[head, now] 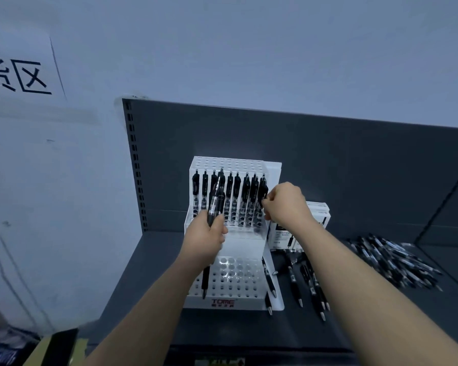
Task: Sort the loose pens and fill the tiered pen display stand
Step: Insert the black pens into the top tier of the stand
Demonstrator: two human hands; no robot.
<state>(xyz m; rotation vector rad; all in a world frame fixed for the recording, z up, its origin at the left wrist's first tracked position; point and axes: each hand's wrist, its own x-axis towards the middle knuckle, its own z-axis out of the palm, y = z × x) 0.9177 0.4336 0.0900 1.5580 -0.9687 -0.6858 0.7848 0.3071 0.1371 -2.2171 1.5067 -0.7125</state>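
The left hand (209, 233) grips spare black pens (215, 202) while the right hand (283, 204) pinches one pen into the white stand (233, 302) near the shelf's back-left corner; next, probably find an empty hole.

Left hand (209, 237) fisted, right hand (284, 204) pinching, arms outstretched

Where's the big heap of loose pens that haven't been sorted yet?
The pile of loose pens lies on the dark shelf at the right of the head view, beyond the right forearm and right of the white display stand.
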